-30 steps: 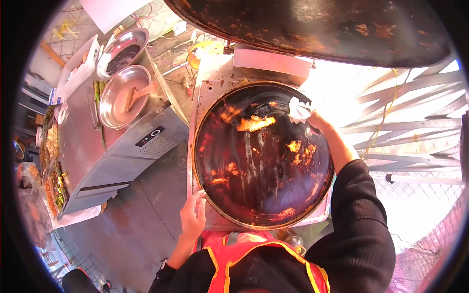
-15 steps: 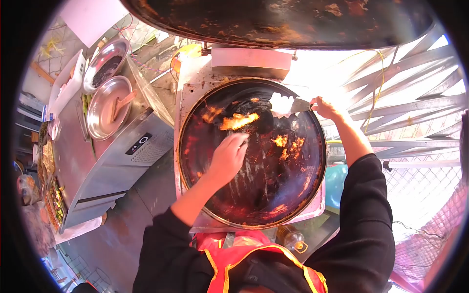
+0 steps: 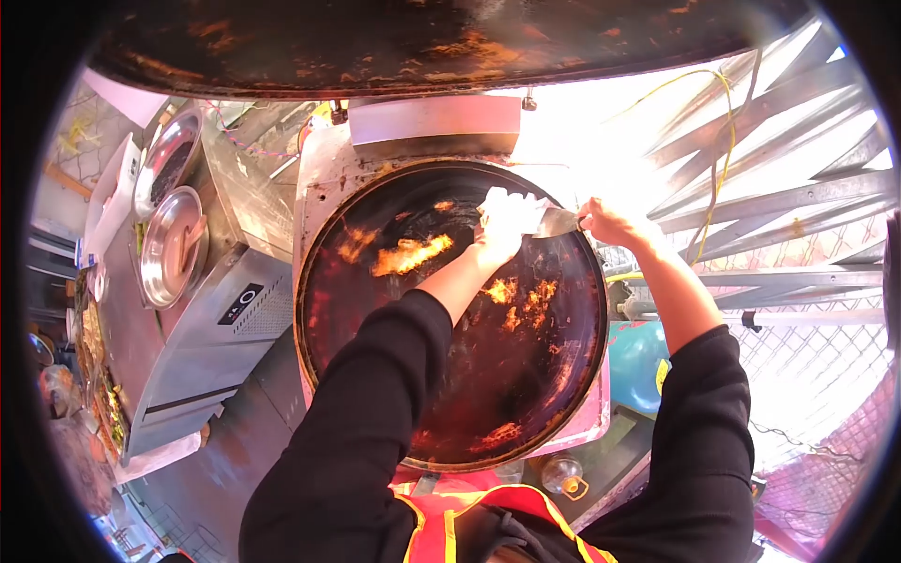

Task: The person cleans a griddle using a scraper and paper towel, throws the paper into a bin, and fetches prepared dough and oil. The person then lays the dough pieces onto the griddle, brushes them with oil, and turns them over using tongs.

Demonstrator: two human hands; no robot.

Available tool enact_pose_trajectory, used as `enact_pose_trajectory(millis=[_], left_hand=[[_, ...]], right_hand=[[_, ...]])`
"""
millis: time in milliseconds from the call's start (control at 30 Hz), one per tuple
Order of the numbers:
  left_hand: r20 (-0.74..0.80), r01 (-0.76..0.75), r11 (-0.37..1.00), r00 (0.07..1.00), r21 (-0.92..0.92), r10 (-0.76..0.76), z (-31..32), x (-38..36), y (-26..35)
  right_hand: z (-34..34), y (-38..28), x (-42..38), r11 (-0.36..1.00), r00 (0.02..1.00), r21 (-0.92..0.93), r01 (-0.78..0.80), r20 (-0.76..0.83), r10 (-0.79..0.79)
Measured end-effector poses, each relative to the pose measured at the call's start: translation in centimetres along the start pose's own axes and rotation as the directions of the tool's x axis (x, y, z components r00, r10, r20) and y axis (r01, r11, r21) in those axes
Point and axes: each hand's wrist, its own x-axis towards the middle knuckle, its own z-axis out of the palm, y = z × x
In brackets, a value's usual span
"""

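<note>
My right hand (image 3: 610, 223) is closed round the handle end of a flat metal scraper (image 3: 557, 222), over the right rim of a large round black griddle (image 3: 413, 375). At the scraper's blade is a bright white lump (image 3: 514, 208), too overexposed to tell whether it is dough or a wad of cloth. My left hand (image 3: 498, 242) reaches across the griddle, its fingers closed against that lump and partly lost in glare. Orange-brown patches (image 3: 411, 254) mark the griddle's dark surface.
A big dark round lid (image 3: 450, 47) hangs over the far side. To the left stands a steel counter (image 3: 206, 328) with metal bowls (image 3: 172, 249). An oil bottle (image 3: 561, 476) is below the griddle's near edge, and a teal container (image 3: 636, 361) is at right.
My left hand has moved from the griddle's middle up and right to the white lump at the scraper. My right hand still holds the scraper. The view has shifted, showing more of the lid.
</note>
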Motion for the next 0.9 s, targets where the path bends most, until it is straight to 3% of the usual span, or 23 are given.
enact_pose_trajectory(millis=[33,67,133,167,200,267,333,433,533,567,667,700,800,867,900], left_hand=[[-0.026,0.018,0.889,0.999,-0.457,-0.034,0.6,0.0,-2.0],[-0.051,0.004,0.649,0.996,-0.761,-0.067,1.3,0.1,-4.0],[-0.035,0.0,0.834,0.999,-0.552,-0.023,-0.2,0.1,-0.9],[-0.011,0.031,0.923,0.999,-0.383,-0.038,-0.7,0.2,0.7],[0.011,0.139,0.986,0.99,-0.097,-0.138,-1.1,0.4,2.2],[-0.039,0.251,0.94,0.968,0.232,-0.249,-1.7,0.8,4.3],[-0.123,0.293,0.91,0.955,0.293,-0.268,-2.1,0.9,5.3],[-0.056,0.196,0.952,0.981,0.234,-0.188,-3.0,0.6,3.3],[-0.067,0.293,0.904,0.956,0.312,-0.287,-4.2,0.5,3.8],[-0.059,0.143,0.862,0.99,0.487,-0.131,-4.7,0.3,3.7],[-0.03,0.321,0.788,0.933,0.525,-0.36,-6.9,-0.1,6.8],[-0.017,0.307,0.798,0.937,0.518,-0.349,-7.8,-0.6,8.2],[-0.097,0.418,0.692,0.887,0.589,-0.452,-11.2,-2.0,8.7],[-0.199,0.388,0.72,0.92,0.575,-0.337,-14.7,-3.2,9.0],[-0.229,0.344,0.677,0.939,0.651,-0.258,-16.6,-3.6,9.4]], right_hand=[[-0.1,0.1,-0.1,1.0,1.0,0.003,-0.001,-0.009,0.001],[0.1,0.1,-0.1,1.0,1.0,0.005,0.003,-0.012,-0.003],[2.0,1.5,0.3,0.998,0.997,0.054,0.028,-0.076,-0.024],[2.6,2.1,0.3,0.997,0.994,0.074,0.038,-0.108,-0.03],[2.7,2.1,0.3,0.996,0.994,0.07,0.061,-0.093,-0.054],[2.8,1.4,0.8,0.992,0.992,0.061,0.112,-0.067,-0.108],[3.1,-0.5,1.3,0.982,0.995,0.166,0.087,-0.056,-0.078],[5.2,-1.2,2.5,0.968,0.985,0.22,0.122,-0.148,-0.09],[5.6,-2.9,1.8,0.959,0.964,0.232,0.163,-0.246,-0.104],[5.5,-3.7,1.1,0.956,0.957,0.237,0.172,-0.27,-0.105],[6.1,-5.0,-0.4,0.951,0.939,0.209,0.227,-0.305,-0.157],[6.4,-5.4,-1.1,0.939,0.909,0.199,0.279,-0.37,-0.191],[4.7,-7.3,-2.7,0.951,0.963,0.238,0.198,-0.229,-0.143],[3.8,-7.1,-4.3,0.952,0.956,0.241,0.187,-0.269,-0.12],[3.4,-6.8,-5.2,0.957,0.957,0.249,0.148,-0.281,-0.075]])
